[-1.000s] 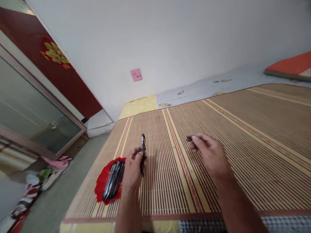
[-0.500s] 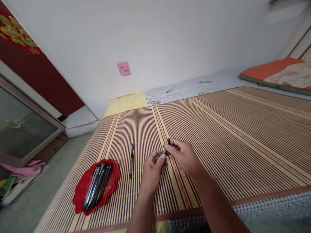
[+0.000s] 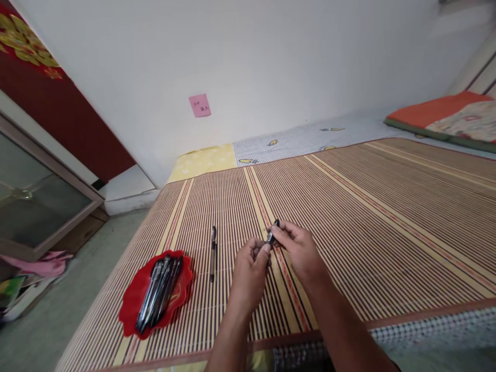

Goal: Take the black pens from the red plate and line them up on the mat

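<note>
A black pen point(image 3: 270, 236) is held between my two hands above the striped mat. My left hand point(image 3: 251, 267) is closed on its lower part, thumb on top. The fingers of my right hand point(image 3: 297, 247) pinch the upper, capped end. Much of the pen is hidden by the fingers. Another black pen point(image 3: 213, 254) with a clear barrel lies on the mat, left of my left hand. Farther left, a red scalloped plate point(image 3: 129, 305) bears a bundle of several similar black pens point(image 3: 159, 292).
The striped bamboo mat point(image 3: 341, 248) covers a bed, over a sheet point(image 3: 294, 142) with a pineapple pattern. A folded orange quilt point(image 3: 430, 112) lies at the far right. A pink note point(image 3: 200, 105) is stuck to the white wall. At left stands a glass-panelled door point(image 3: 34, 201).
Both hands and the held pen have shifted slightly right in the view, and the pen tilts a little more. The loose pen and plate look unmoved apart from a small camera shift.
</note>
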